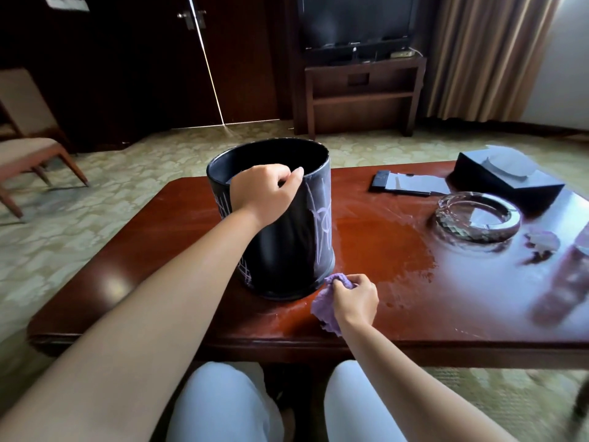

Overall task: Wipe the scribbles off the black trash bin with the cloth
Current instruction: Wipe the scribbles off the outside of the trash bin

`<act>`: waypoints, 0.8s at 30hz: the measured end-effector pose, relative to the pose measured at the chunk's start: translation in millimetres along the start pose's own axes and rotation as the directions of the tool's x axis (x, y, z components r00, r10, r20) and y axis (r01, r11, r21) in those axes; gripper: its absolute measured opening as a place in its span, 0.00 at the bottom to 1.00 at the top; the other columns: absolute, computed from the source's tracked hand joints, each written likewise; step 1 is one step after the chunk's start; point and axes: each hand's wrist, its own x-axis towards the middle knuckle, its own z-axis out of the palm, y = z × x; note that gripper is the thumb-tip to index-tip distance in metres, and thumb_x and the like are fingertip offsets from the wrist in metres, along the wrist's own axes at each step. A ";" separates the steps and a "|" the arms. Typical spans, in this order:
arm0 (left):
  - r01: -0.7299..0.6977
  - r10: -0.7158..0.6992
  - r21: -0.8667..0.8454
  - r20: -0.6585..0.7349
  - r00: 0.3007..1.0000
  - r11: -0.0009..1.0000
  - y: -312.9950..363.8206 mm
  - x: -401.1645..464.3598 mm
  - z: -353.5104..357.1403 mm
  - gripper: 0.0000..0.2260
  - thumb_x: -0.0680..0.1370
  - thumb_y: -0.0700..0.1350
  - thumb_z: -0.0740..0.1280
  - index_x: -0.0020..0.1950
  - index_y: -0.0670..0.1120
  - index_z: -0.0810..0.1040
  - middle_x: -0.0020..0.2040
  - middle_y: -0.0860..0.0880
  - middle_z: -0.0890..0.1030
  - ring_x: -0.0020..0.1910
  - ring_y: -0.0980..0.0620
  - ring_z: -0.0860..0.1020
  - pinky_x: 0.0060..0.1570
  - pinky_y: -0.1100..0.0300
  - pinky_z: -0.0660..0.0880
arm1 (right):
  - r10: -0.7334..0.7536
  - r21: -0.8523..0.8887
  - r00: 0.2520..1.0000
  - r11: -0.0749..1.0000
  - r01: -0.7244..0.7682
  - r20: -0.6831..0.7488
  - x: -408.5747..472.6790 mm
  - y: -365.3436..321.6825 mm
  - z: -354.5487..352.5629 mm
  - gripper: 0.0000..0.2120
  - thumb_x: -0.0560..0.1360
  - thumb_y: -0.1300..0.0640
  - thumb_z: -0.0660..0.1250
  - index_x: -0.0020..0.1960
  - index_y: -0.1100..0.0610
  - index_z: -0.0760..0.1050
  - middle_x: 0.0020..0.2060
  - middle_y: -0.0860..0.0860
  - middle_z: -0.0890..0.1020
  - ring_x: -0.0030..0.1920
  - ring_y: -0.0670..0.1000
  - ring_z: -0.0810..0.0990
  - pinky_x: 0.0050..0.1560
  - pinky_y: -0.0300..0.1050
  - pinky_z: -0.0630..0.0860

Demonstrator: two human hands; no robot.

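Black trash bin [287, 237] upright on desk [398, 250], white scribbles [322, 215] on its side. Left hand [264, 193] grips near rim. Right hand [353, 298] bunches purple cloth [322, 304] at bin's base. Bin likely light, rigid; steady it by rim. Cloth soft.

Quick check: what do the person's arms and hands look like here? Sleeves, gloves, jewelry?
Both forearms are bare up to the frame edge, no sleeves visible. The left hand and right hand wear no gloves; no rings, watch or bracelets show. No markings or cables.
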 end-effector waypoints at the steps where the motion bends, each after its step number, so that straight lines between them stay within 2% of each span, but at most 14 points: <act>1: 0.006 -0.006 -0.004 0.004 1.000 1.000 0.3 0.4 -0.1 0.22 0.75 0.58 0.54 0.26 0.46 0.60 0.23 0.50 0.66 0.26 0.57 0.66 0.27 0.60 0.57 | 0.001 -0.003 1.000 1.000 -0.001 0.007 -1.3 0.3 0.6 0.05 0.72 0.55 0.66 0.47 0.54 0.77 0.51 0.53 0.79 0.41 0.50 0.74 0.43 0.39 0.66; 7: -0.027 0.026 0.010 0.077 0.997 1.000 -1.3 -0.9 -2.8 0.21 0.75 0.58 0.53 0.27 0.47 0.61 0.24 0.51 0.67 0.29 0.53 0.68 0.29 0.60 0.57 | -0.098 -0.028 0.987 0.994 0.102 0.126 -17.9 -5.2 13.1 0.02 0.71 0.55 0.67 0.42 0.52 0.75 0.48 0.51 0.77 0.42 0.48 0.74 0.45 0.39 0.67; 11: -0.039 0.044 -0.048 0.098 0.994 0.998 -2.9 -1.4 -8.5 0.21 0.76 0.58 0.53 0.28 0.47 0.58 0.24 0.50 0.65 0.27 0.55 0.68 0.29 0.59 0.59 | -0.020 0.003 0.994 1.000 0.020 0.106 -25.8 -3.4 22.7 0.02 0.71 0.53 0.67 0.42 0.51 0.76 0.47 0.52 0.80 0.46 0.52 0.78 0.47 0.42 0.72; 14: -0.058 0.063 -0.066 0.085 0.994 0.996 -3.2 -2.9 -7.8 0.22 0.76 0.58 0.53 0.28 0.46 0.58 0.24 0.50 0.65 0.27 0.55 0.68 0.29 0.59 0.59 | -0.005 -0.021 0.997 1.000 0.007 0.081 -23.6 1.9 18.8 0.02 0.71 0.53 0.67 0.43 0.51 0.76 0.48 0.53 0.80 0.45 0.52 0.78 0.45 0.41 0.70; 20: -0.116 0.118 -0.027 0.136 0.984 0.993 -6.1 -3.4 -9.5 0.18 0.76 0.57 0.53 0.31 0.47 0.64 0.27 0.52 0.69 0.33 0.53 0.70 0.34 0.57 0.59 | -0.098 -0.068 0.986 0.992 0.107 0.132 -37.3 2.6 29.9 0.03 0.72 0.54 0.66 0.44 0.52 0.77 0.48 0.51 0.78 0.47 0.52 0.78 0.45 0.39 0.67; 24: -0.171 0.180 -0.081 0.121 0.976 0.982 -10.8 -7.9 -9.7 0.15 0.76 0.54 0.55 0.36 0.48 0.74 0.27 0.56 0.70 0.34 0.55 0.69 0.43 0.57 0.62 | -0.018 -0.081 0.999 0.996 0.022 0.047 -39.6 4.9 32.6 0.05 0.73 0.54 0.66 0.46 0.54 0.78 0.50 0.53 0.77 0.48 0.56 0.79 0.45 0.41 0.67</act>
